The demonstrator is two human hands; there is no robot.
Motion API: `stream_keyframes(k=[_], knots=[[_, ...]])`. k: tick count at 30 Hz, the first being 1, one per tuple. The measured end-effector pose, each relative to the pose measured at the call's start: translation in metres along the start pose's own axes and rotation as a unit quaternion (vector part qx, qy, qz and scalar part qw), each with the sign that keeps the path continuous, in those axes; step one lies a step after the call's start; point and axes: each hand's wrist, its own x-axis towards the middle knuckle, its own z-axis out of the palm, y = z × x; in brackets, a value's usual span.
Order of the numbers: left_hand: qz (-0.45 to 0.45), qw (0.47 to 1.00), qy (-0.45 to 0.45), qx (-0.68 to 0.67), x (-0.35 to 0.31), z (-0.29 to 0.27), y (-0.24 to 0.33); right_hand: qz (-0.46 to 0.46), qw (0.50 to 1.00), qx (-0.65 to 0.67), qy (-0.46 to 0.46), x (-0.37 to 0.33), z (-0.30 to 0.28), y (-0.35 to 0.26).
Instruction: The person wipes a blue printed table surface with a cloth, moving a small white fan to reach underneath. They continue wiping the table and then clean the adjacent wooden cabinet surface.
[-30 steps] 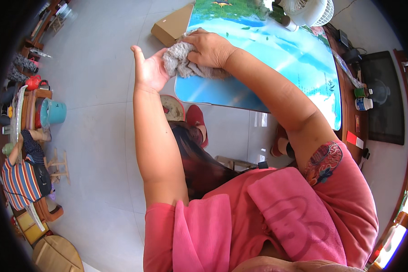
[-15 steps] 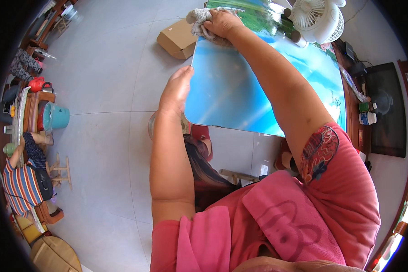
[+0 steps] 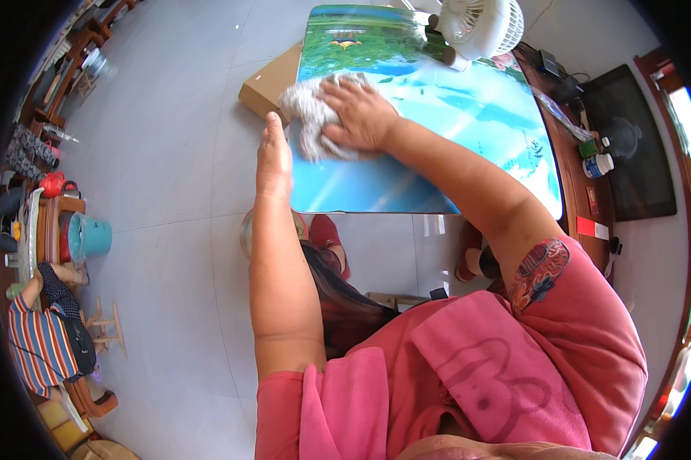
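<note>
A crumpled grey-white cloth [image 3: 306, 115] lies on the glossy table top [image 3: 407, 184], which is printed with blue sky and green landscape. My right hand [image 3: 358, 115] presses on the cloth from above, fingers bent over it, the arm reaching across the table. At the table's left edge, my left hand [image 3: 273, 157] is held upright with its fingers stretched out and together. It holds nothing that I can see; whether its palm touches the edge I cannot tell.
A white fan [image 3: 480, 27] stands at the table's far right. Beside the far left edge is a brown cardboard box [image 3: 267, 84]. Small bottles [image 3: 597, 165] and a dark screen [image 3: 629, 146] line the right. Leftward are a blue bucket [image 3: 92, 234], a wooden stool [image 3: 108, 326] and another person [image 3: 42, 337].
My right hand has drawn the cloth nearer to me from the table's far left corner. My left hand's fingers now show pointing up along the edge. The view has shifted slightly.
</note>
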Motion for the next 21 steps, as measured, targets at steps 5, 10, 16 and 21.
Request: stream_keyframes(k=[5,10,16,21], knots=[[-0.013,0.998,-0.048,0.03,-0.005,0.002,0.004,-0.037,0.997,0.024,-0.056,-0.1,-0.053,-0.022],[0.059,0.98,-0.021,0.19,-0.001,-0.004,-0.01,0.002,0.997,0.019,-0.081,-0.138,-0.068,-0.018],[0.04,0.968,-0.016,0.245,-0.009,0.004,0.001,0.126,0.991,0.011,-0.042,-0.088,-0.042,0.043],[0.03,0.96,-0.012,0.277,-0.019,0.006,0.011,0.205,0.978,0.005,-0.025,-0.01,-0.021,0.105]])
